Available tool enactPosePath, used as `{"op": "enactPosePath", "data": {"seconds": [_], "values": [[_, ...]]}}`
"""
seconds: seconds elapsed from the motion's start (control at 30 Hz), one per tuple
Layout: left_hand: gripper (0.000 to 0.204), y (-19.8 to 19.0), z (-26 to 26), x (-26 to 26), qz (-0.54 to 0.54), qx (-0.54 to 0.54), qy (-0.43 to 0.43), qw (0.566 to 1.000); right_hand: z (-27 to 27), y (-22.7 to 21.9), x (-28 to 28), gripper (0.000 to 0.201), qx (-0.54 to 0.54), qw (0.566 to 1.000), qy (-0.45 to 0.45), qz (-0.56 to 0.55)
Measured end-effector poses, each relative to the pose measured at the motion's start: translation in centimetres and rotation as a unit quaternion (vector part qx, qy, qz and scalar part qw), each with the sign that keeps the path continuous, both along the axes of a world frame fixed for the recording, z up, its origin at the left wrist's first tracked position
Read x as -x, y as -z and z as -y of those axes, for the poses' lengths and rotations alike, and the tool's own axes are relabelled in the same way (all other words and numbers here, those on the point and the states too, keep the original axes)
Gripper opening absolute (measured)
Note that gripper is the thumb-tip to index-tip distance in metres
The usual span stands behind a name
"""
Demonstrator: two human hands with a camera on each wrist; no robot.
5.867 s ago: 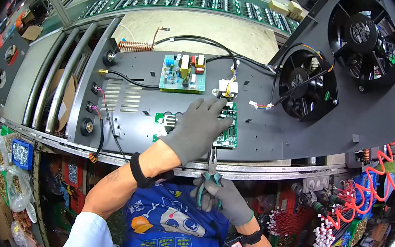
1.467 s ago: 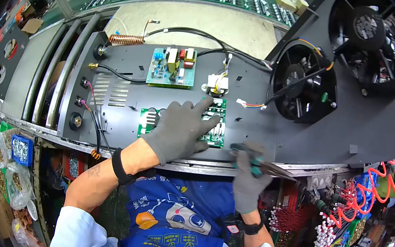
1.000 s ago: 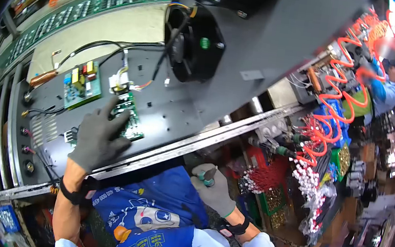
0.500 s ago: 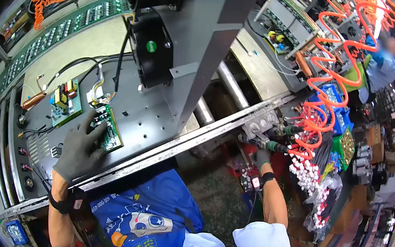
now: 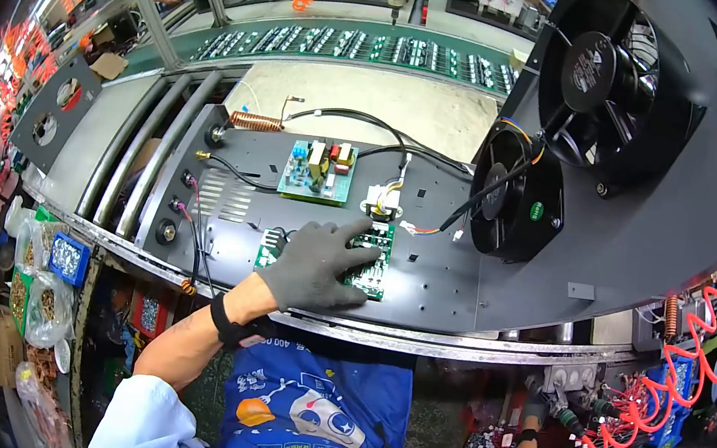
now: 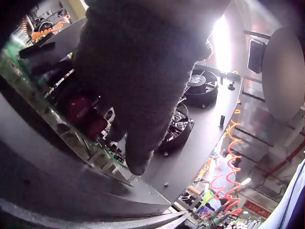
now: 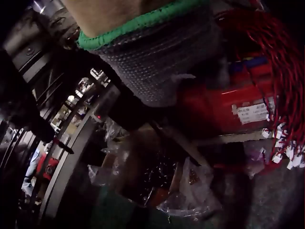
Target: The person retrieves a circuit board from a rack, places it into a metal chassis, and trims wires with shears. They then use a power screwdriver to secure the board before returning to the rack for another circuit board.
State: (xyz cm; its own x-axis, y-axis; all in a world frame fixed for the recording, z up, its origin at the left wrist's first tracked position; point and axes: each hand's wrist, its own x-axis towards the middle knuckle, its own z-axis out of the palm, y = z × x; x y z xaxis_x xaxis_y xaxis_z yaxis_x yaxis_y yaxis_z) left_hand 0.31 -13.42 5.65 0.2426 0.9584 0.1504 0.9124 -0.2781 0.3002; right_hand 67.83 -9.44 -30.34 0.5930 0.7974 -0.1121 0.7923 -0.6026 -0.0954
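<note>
My left hand (image 5: 317, 266), in a grey glove, lies over a green circuit board (image 5: 378, 271) on the dark metal chassis panel (image 5: 430, 296). Its fingers are spread, and the fingertips touch the board. Left of the hand shows another green board part (image 5: 267, 250). In the left wrist view the gloved left hand (image 6: 133, 81) is dark and covers most of the work. My right hand (image 5: 535, 409) reaches below the bench edge at the right. The right wrist view shows the back of that glove (image 7: 157, 67) beside a red bin (image 7: 214, 109); the fingers are hidden in shadow, so I cannot tell what they hold.
A populated power board (image 5: 317, 185), a small transformer (image 5: 382, 200) and two black fans (image 5: 514, 198) sit on the chassis. Coiled red air hoses (image 5: 679, 380) hang at the right. Red wires with white connectors (image 7: 281, 138) hang by the bin. Steel rollers (image 5: 149, 145) lie left.
My right hand, earlier gripping pliers by the board, has moved right and down below the bench; the pliers are out of sight. My left hand stays on the board. The head view swung right and back.
</note>
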Motion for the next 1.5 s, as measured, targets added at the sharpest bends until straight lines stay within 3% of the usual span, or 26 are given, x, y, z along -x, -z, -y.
{"op": "enactPosePath", "data": {"seconds": [0.07, 0.17, 0.27, 0.33, 0.4, 0.47, 0.57, 0.6, 0.7, 0.8, 0.93, 1.03, 1.1, 1.23, 1.27, 1.4, 1.5], "values": [[0.062, 0.1, 0.2, -0.4, -0.009, -0.008, -0.015, 1.0, 0.9, -0.3, 0.6, 0.03, -0.04, 0.999, -0.01, 0.031], [0.061, 0.3, 0.0, -0.6, -0.026, -0.016, -0.024, 0.999, 3.1, -0.8, 2.0, 0.034, -0.182, 0.977, -0.071, 0.089], [0.06, 0.2, 0.5, -0.8, -0.038, -0.005, -0.026, 0.999, 5.6, -3.1, 5.6, 0.034, -0.251, 0.955, -0.156, -0.009], [0.06, -0.2, 0.7, -0.7, -0.041, 0.002, -0.025, 0.999, 7.6, -7.3, 10.9, 0.031, -0.246, 0.939, -0.195, -0.14], [0.06, 0.5, 1.3, -0.6, -0.042, -0.051, -0.018, 0.998, 9.5, -14.3, 18.6, 0.036, -0.265, 0.917, -0.204, -0.219], [0.066, 1.5, 1.6, -0.4, -0.038, -0.082, -0.002, 0.996, 10.8, -18.7, 24.6, 0.022, -0.325, 0.859, -0.262, -0.297], [0.071, 1.3, 3.1, -0.9, -0.064, -0.199, 0.007, 0.978, 10.9, -25.6, 31.5, 0.025, -0.348, 0.791, -0.43, -0.262], [0.071, 0.6, 4.4, -1.3, -0.058, -0.178, 0.014, 0.982, 10.5, -26.9, 33.5, 0.025, -0.352, 0.774, -0.45, -0.272], [0.066, -0.1, 8.2, -0.6, 0.101, -0.183, 0.022, 0.978, 9.2, -30.0, 38.4, 0.028, -0.344, 0.737, -0.501, -0.295], [0.054, 2.8, 12.1, 2.7, 0.155, -0.241, -0.065, 0.956, 6.5, -31.9, 42.5, 0.035, -0.335, 0.718, -0.551, -0.263], [0.046, 5.3, 15.8, 8.1, 0.118, -0.24, -0.203, 0.942, 3.7, -31.5, 45.6, 0.045, -0.28, 0.717, -0.615, -0.17], [0.045, 5.6, 16.7, 10.2, 0.079, -0.178, -0.199, 0.96, 1.3, -29.7, 46.1, 0.049, -0.269, 0.713, -0.627, -0.162], [0.041, 6.1, 16.2, 10.4, 0.079, -0.202, -0.188, 0.958, 0.6, -28.6, 45.9, 0.051, -0.271, 0.719, -0.614, -0.181], [0.036, 6.6, 15.9, 10.3, 0.085, -0.232, -0.181, 0.952, 1.2, -29.5, 46.8, 0.044, -0.343, 0.68, -0.617, -0.197], [0.036, 6.8, 15.7, 10.3, 0.086, -0.238, -0.183, 0.95, 1.5, -29.5, 46.8, 0.035, -0.343, 0.691, -0.612, -0.174], [0.034, 7.9, 15.5, 10.1, 0.082, -0.275, -0.187, 0.94, 1.4, -27.7, 46.2, 0.023, -0.373, 0.667, -0.603, -0.228], [0.036, 8.3, 15.4, 9.9, 0.075, -0.301, -0.188, 0.932, 1.4, -27.2, 45.5, 0.022, -0.347, 0.692, -0.583, -0.245]]}}
